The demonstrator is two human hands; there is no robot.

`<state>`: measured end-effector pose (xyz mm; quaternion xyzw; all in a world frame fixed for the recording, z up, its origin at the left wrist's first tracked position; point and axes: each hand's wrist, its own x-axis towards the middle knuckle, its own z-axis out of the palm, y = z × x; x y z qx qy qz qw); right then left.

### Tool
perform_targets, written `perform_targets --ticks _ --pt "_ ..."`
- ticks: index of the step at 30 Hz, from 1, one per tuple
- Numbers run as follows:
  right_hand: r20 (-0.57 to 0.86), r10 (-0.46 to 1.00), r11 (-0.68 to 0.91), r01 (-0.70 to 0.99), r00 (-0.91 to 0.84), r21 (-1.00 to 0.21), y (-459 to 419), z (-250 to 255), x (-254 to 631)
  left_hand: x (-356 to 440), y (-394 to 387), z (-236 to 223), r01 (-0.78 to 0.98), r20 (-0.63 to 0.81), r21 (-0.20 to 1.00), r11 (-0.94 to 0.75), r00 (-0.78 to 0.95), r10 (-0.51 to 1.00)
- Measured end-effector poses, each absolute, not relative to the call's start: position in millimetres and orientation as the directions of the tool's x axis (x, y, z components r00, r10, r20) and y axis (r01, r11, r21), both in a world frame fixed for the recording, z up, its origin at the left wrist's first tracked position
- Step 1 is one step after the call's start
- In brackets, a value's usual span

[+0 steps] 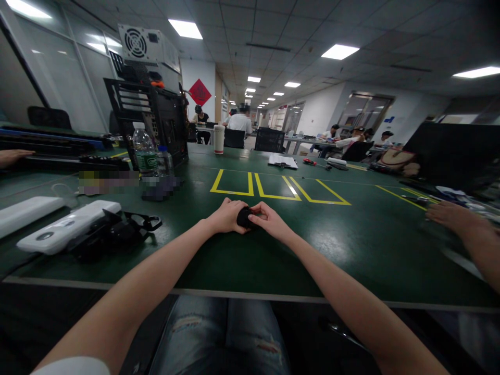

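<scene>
Left hand [227, 215]: rests on the green table [351, 245], fingers curled around the left side of a small black object [244, 216].
Right hand [269, 219]: meets it from the right; fingers [255, 210] pressed together, pinching the object's upper right edge.
Small black object: on the table between both hands, just short of the yellow tape outlines [273, 187]; mostly covered, its kind cannot be told.
Left of the hands: a white oblong device [66, 227] lying flat, black straps and a clip [125, 229] touching its right end.
Further back left: a clear water bottle [145, 151] upright beside an open black computer case [156, 122].
Far centre: a white tumbler [219, 139], a clipboard with paper [283, 161].
Right edge: another person's hand [449, 214] flat on the table, well apart from the object.
</scene>
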<state>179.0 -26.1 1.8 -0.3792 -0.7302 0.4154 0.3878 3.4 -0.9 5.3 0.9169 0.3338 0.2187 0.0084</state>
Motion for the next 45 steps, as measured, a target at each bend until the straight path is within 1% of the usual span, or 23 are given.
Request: perform_targets --ticks 3,6,10,13,18,22,25,30,36,39,42,45 --pt "0.228 0.901 0.341 0.278 -0.368 -0.898 -21.0 -2.3 179.5 4.4 0.1 3.8 0.619 0.398 0.158 -0.769 0.673 0.624" --pt "0.199 0.898 0.328 0.295 -0.393 -0.897 -18.2 -4.8 181.0 4.9 0.7 2.7 0.629 0.395 0.160 -0.761 0.666 0.633" --pt "0.230 0.862 0.362 0.230 -0.451 -0.903 -20.9 -3.3 182.3 4.3 0.6 2.8 0.629 0.390 0.165 -0.760 0.666 0.635" --pt "0.252 0.862 0.373 0.212 -0.441 -0.903 -24.0 -1.1 181.6 3.6 -0.2 3.9 0.618 0.397 0.166 -0.768 0.672 0.626" --pt "0.281 0.872 0.392 0.229 -0.400 -0.891 -24.0 -0.4 179.9 3.2 -0.9 5.0 0.609 0.403 0.160 -0.777 0.678 0.615" --pt "0.227 0.897 0.342 0.269 -0.380 -0.901 -22.0 -1.4 180.5 3.2 0.5 3.5 0.607 0.409 0.157 -0.779 0.679 0.610" --pt "0.193 0.887 0.325 0.270 -0.420 -0.906 -22.0 -1.3 181.5 3.0 1.4 2.3 0.599 0.416 0.157 -0.785 0.681 0.603" --pt "0.237 0.863 0.358 0.210 -0.445 -0.910 -23.0 -1.8 181.6 3.1 0.9 2.8 0.607 0.410 0.157 -0.779 0.677 0.611" --pt "0.278 0.874 0.389 0.231 -0.398 -0.892 -18.2 -6.3 179.7 4.3 1.4 2.6 0.613 0.419 0.136 -0.779 0.677 0.605" --pt "0.235 0.896 0.345 0.255 -0.377 -0.903 -15.6 -8.9 180.1 4.0 2.5 1.5 0.605 0.428 0.129 -0.785 0.681 0.595" --pt "0.186 0.898 0.307 0.267 -0.398 -0.914 -15.5 -9.1 181.7 3.8 2.9 1.1 0.610 0.422 0.136 -0.781 0.678 0.603" --pt "0.207 0.871 0.337 0.235 -0.446 -0.911 -18.5 -6.5 183.1 3.9 2.5 1.4 0.614 0.411 0.147 -0.776 0.675 0.612"
